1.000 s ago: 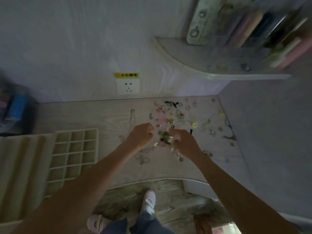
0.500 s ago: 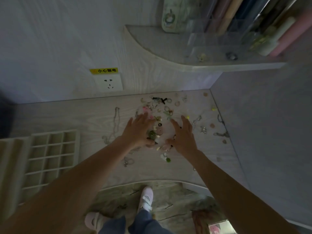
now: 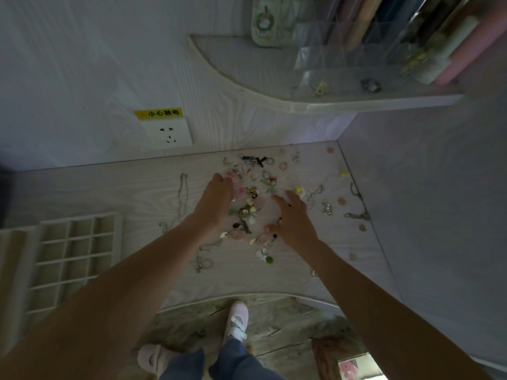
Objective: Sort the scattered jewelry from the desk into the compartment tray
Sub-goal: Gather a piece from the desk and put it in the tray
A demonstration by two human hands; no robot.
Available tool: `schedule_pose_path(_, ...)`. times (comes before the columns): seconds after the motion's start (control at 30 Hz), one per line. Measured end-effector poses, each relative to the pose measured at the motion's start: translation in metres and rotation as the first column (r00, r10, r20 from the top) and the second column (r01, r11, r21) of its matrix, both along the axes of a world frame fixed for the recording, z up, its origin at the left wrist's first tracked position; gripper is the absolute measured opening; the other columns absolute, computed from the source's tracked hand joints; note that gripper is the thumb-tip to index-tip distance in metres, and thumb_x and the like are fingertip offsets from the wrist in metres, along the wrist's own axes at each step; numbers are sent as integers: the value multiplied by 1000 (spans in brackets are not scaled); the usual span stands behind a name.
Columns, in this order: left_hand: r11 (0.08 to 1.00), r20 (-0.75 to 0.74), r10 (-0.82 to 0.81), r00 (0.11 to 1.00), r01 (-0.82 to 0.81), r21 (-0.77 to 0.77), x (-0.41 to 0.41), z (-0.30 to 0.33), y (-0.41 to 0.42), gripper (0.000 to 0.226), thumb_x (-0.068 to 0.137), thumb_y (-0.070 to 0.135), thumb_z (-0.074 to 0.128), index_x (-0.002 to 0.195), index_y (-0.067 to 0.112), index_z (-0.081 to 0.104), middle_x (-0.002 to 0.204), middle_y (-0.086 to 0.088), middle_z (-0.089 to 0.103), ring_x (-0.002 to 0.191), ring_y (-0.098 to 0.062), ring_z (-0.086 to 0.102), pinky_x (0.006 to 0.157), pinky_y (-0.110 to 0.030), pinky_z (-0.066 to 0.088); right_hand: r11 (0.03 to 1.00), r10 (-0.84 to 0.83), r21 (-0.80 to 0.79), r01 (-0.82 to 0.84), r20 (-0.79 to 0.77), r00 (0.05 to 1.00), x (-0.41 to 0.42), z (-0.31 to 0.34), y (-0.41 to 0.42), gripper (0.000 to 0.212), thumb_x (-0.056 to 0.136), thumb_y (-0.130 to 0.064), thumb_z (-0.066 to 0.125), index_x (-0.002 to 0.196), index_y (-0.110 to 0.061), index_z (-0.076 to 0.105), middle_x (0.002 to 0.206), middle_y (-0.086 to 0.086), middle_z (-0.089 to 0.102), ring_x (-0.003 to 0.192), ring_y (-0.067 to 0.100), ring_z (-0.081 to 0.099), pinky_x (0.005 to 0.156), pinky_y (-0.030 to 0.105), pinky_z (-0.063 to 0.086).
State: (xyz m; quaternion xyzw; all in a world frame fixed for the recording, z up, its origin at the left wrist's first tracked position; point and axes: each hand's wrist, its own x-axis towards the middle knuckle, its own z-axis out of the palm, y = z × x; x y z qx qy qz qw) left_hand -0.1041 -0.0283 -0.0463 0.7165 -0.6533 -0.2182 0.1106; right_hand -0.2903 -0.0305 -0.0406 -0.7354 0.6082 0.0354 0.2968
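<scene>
So the jewelry (image 3: 248,212) is pretty much all in one loose heap on the pale wood-grain desk (image 3: 109,187), toward the back right corner: little beads, rings, charms, pink and green bits, all jumbled. A few stragglers sit apart from the heap: a beaded chain (image 3: 182,196) off to the left, a thin necklace (image 3: 356,204) by the right wall, a green bead (image 3: 269,260) closer to the desk edge.

My left hand (image 3: 215,204) is laid flat along the left side of the heap, fingers straight and together, holding nothing. My right hand (image 3: 295,218) is on the other side, fingers spread and relaxed, thumb resting near a pink ring. It has no grip on anything either, as far as I can see. Basically I'm bracketing the pile.

The compartment tray (image 3: 74,253) sits well off to the left, and every cell I can see looks bare, so I'd say sorting hasn't really begun.

What worries me: if I rake it all together, the chains could tangle round the small stuff, and a careless sweep could roll beads off the curved front edge onto the floor. Lighting is dim too, so tiny pieces are easy to miss.
</scene>
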Motion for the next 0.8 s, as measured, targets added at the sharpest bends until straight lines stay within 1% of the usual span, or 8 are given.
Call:
schedule_pose_path(0.13,987,-66,66,996,-55,153,1,7,-17,4,87,4,58,88,1,60,94,-13,55,96,-24,58,80,-27,43,1000,-3,2,3,-2,1000,0,1,0,77,83,-28,68,146,-24,25,156,5,3,142,26,7,108,44,32)
schedule_pose_path(0.27,954,-178,179,968,-127,272,-4,21,-26,23,83,2,63,106,3,60,113,-13,62,109,-22,58,85,-24,46,1000,-6,10,6,-24,1000,2,3,-1,78,82,-30,69,146,-26,25,156,4,4,142,26,8,107,43,33)
schedule_pose_path(0.33,943,-224,229,947,-159,294,-2,26,-26,22,82,3,66,103,7,62,110,-11,64,106,-20,58,84,-24,44,1000,7,10,-7,-44,999,2,4,-3,78,81,-31,69,145,-26,25,156,4,5,142,26,9,106,44,34)
schedule_pose_path(0.43,932,-399,325,857,-219,289,5,33,-26,20,80,13,71,99,7,68,94,-3,64,88,-11,55,78,-20,40,998,58,36,-55,-91,994,2,8,-5,77,83,-33,67,146,-26,23,155,8,6,141,29,12,105,44,35)
schedule_pose_path(0.5,918,-507,390,769,-282,278,10,38,-26,19,85,16,66,101,6,68,92,-3,62,86,-11,54,77,-21,41,997,74,25,-72,-101,992,5,16,-6,73,88,-32,61,147,-26,20,154,10,7,139,30,19,102,43,37)
schedule_pose_path(0.6,897,-609,442,658,-335,290,14,54,-26,14,92,15,55,95,11,68,80,2,59,77,-9,52,70,-19,41,978,129,-153,-140,-77,989,15,34,-9,60,95,-30,50,148,-23,20,151,11,17,130,28,38,94,38,43)
schedule_pose_path(0.7,882,-691,469,550,-327,338,13,73,-24,22,94,15,50,79,18,65,76,1,57,75,-10,54,87,-27,42,985,73,-165,-41,196,978,31,48,-20,56,96,-25,49,147,-20,25,143,11,32,122,24,46,94,32,41)
schedule_pose_path(0.8,862,-775,498,389,-321,393,11,92,-17,25,97,13,45,79,15,63,72,0,52,71,-12,56,81,-26,45,975,-221,157,160,561,797,51,62,-32,57,92,-14,55,144,-21,31,143,10,40,124,22,47,99,30,39)
